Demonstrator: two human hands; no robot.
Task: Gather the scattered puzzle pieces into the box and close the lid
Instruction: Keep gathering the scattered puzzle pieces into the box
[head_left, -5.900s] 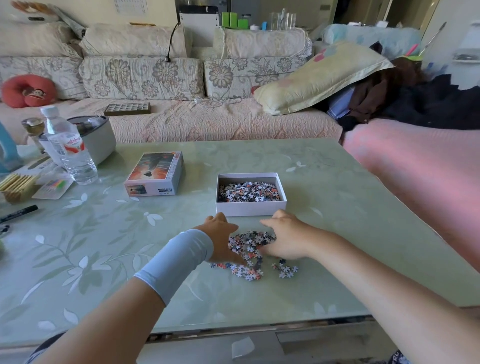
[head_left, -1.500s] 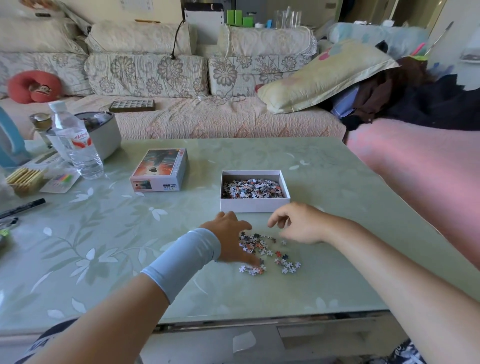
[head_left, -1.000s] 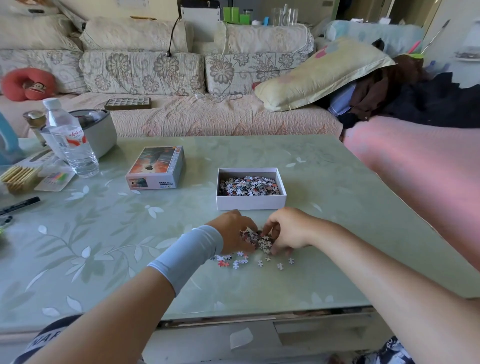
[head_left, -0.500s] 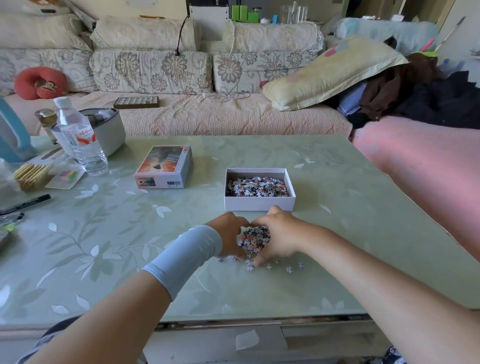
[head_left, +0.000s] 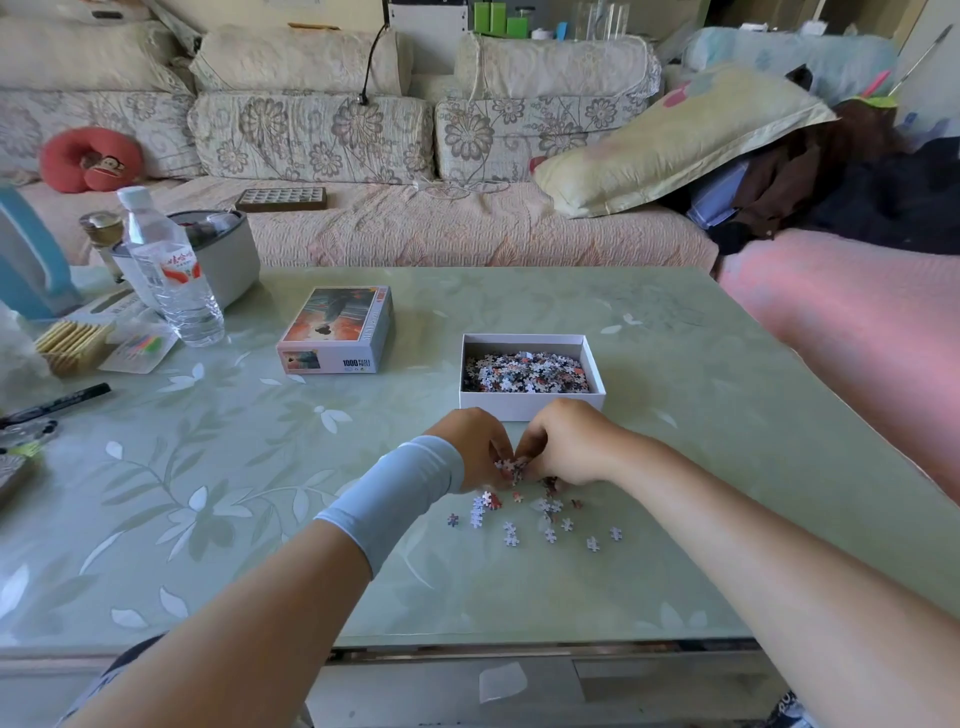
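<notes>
the fingers of the left hand (head_left: 470, 447) and of the right hand (head_left: 569, 441) are curled inward and meet each other. together they clamp a small heap of puzzle pieces (head_left: 511, 466) between them. only the top of this heap shows in the gap between the two hands. the hands are just beside the near wall of the box (head_left: 530, 408), on the side of the near edge of the table (head_left: 234, 493). the left wrist wears a light blue wristband (head_left: 395, 493). some loose pieces (head_left: 545, 519) lie scattered flat on the table, between the hands and the near edge. the box is open and stands about at the middle of the table, with many pieces inside. its lid (head_left: 335, 330), with the picture on top, lies apart from the box, toward the left edge. a water bottle (head_left: 174, 275) stands near the far left corner, and a black pen (head_left: 57, 400) lies at the left edge.
</notes>
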